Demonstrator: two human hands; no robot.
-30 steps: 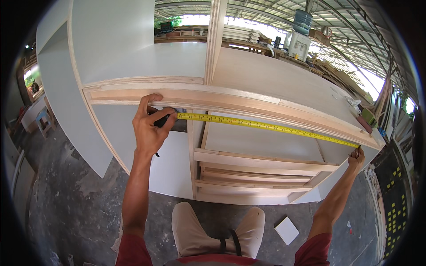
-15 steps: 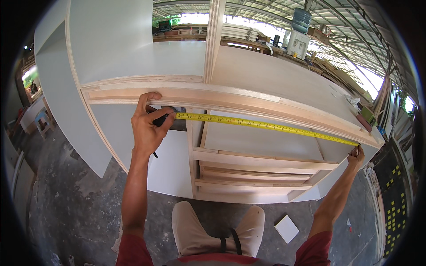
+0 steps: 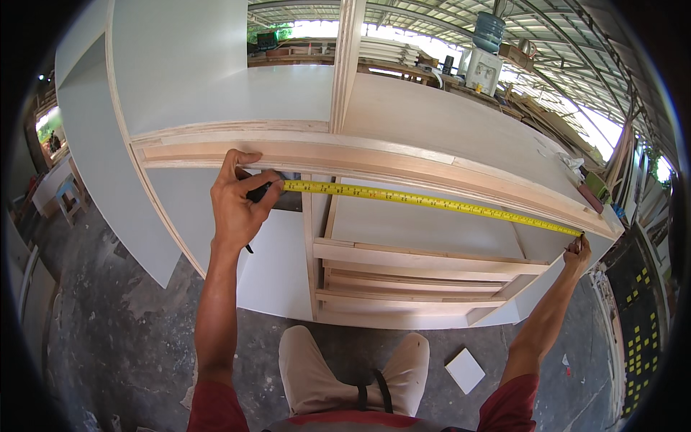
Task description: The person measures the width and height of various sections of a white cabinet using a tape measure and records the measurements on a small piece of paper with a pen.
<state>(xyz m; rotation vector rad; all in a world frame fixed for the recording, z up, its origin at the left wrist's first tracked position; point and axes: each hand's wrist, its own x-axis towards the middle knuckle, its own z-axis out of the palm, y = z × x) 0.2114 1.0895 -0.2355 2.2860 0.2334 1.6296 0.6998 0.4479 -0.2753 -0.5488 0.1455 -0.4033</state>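
A yellow tape measure (image 3: 403, 196) is stretched along the front of a wooden cabinet (image 3: 403, 167), just below its top rail. My left hand (image 3: 241, 201) grips the dark case of the tape, with a finger resting up against the rail. At the far end of the blade my right hand (image 3: 578, 251) pinches the tape's tip by the cabinet's right corner. Below the blade, the open front shows pale crosspieces (image 3: 425, 257) and drawer-like slots. A black strap hangs under my left wrist.
White upright panels (image 3: 180, 65) rise at the left. On the cabinet's right end lies a green and dark red object (image 3: 594, 193). A white square piece (image 3: 465, 371) lies on the concrete floor (image 3: 129, 338). A water dispenser (image 3: 483, 72) stands behind, near stacked boards.
My left hand has shifted very slightly left with the tape case, and the blade's left end has risen a touch. My right hand stays at the corner.
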